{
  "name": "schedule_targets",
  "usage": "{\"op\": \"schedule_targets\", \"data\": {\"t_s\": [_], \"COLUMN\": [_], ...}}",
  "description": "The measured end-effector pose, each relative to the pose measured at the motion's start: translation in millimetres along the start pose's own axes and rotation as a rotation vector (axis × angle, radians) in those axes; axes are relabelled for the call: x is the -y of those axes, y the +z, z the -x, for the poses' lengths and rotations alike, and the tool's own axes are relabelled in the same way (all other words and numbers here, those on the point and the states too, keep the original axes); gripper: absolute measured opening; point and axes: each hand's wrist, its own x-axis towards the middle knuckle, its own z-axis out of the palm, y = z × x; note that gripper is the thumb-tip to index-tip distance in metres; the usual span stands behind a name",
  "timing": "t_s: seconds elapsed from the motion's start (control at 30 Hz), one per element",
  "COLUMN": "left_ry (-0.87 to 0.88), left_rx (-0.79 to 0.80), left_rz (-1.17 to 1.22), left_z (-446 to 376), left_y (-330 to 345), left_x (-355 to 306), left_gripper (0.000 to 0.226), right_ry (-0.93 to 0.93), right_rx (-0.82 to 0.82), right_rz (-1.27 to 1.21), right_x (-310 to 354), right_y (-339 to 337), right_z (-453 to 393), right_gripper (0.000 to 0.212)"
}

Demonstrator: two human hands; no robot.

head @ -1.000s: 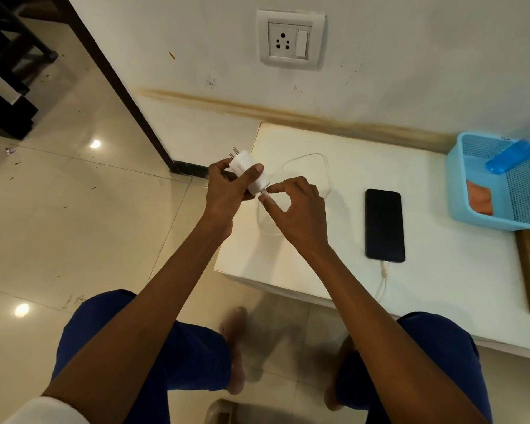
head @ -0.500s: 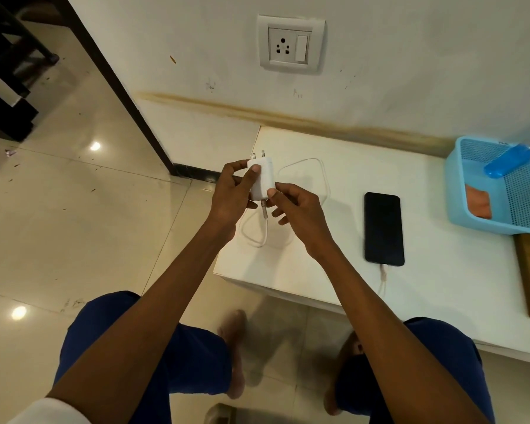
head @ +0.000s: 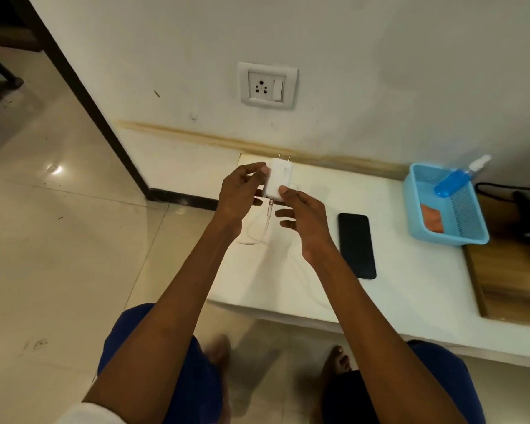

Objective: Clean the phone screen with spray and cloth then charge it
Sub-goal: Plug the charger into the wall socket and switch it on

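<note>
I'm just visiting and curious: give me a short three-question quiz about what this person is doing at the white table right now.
1. True or false: the charger adapter is already plugged into the wall socket.
2. Which hand's thumb rests on the front face of the adapter?
A. left hand
B. right hand
3. Fill in: the spray bottle lies in the blue ____.

Key:
1. False. Both hands hold it above the table, prongs pointing up, below the socket.
2. B. The left hand grips its left side.
3. Basket, to the right of the phone, with an orange cloth inside.
</note>
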Motion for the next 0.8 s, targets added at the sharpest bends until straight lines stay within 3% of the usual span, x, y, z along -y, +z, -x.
{"op": "schedule_targets", "data": {"t_s": [0.3, 0.8], "left_ry": [0.251, 0.312], "left_rx": [-0.327, -0.306], "left_rz": [0.034, 0.1], "left_z": [-20, -34], "left_y": [-18, -42], "left_x": [-12, -9], "left_gripper": [0.021, 0.02], "right_ry": [-0.006, 0.014], "right_rx": [-0.03, -0.057], "right_rz": [-0.002, 0.088], "right_x": [57, 83], "right_y": [19, 81], "right_z": [-55, -125], "right_gripper": [0.022, 0.014]}}
